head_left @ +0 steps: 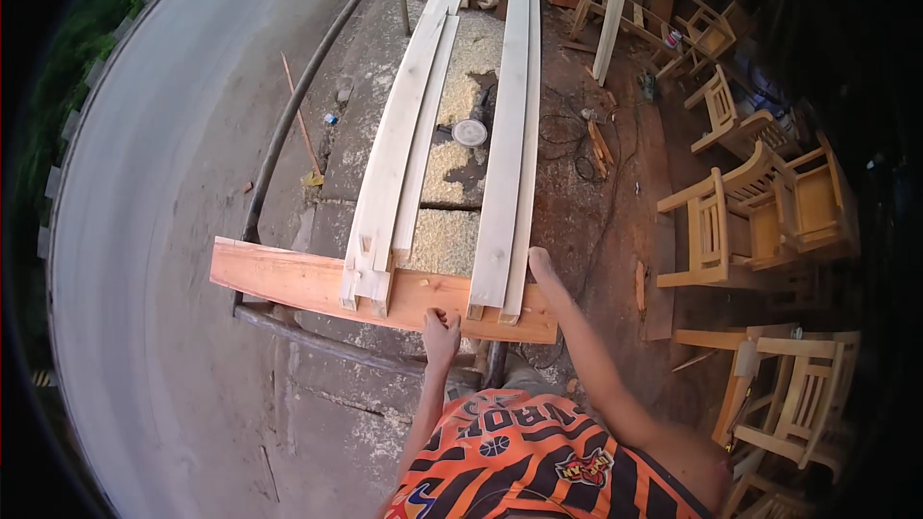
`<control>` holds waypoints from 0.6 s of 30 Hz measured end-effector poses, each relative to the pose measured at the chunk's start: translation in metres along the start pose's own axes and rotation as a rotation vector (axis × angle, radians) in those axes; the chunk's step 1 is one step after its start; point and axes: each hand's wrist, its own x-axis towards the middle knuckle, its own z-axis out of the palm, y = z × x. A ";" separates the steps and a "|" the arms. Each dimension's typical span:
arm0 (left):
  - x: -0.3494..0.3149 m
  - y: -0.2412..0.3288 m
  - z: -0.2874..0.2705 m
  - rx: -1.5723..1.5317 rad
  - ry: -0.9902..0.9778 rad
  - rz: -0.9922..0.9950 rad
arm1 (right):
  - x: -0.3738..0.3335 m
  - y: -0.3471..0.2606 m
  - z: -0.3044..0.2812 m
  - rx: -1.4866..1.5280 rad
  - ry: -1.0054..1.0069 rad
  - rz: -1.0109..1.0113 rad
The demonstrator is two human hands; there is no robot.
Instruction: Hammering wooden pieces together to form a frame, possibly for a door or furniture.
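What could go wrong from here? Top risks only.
1. Shifting: the right pale boards lie across the reddish plank with no clamp visible; a push from the right hand at their outer edge might slide them.
2. Pinching: the left hand is by the plank's near edge, between the two board groups, so fingers could get caught if boards move.
3. Impact: a slipping board might hit the tool with a round disc among the shavings.

A sleeveless orange jersey (538,437) with slanting black stripes, dark lettering, a small basketball print (494,446) and a red-and-yellow crest (585,467); bare arms; left hand (441,336) and right hand (541,264) ungloved.
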 end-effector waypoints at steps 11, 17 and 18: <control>-0.028 0.069 0.043 0.102 -0.089 0.347 | -0.076 -0.080 -0.042 -0.160 0.087 0.067; -0.088 0.061 0.024 -0.408 -0.388 0.020 | -0.153 -0.056 -0.058 -0.092 0.131 0.102; -0.085 0.013 0.033 -0.336 -0.444 -0.028 | -0.171 -0.051 -0.043 -0.102 0.106 0.081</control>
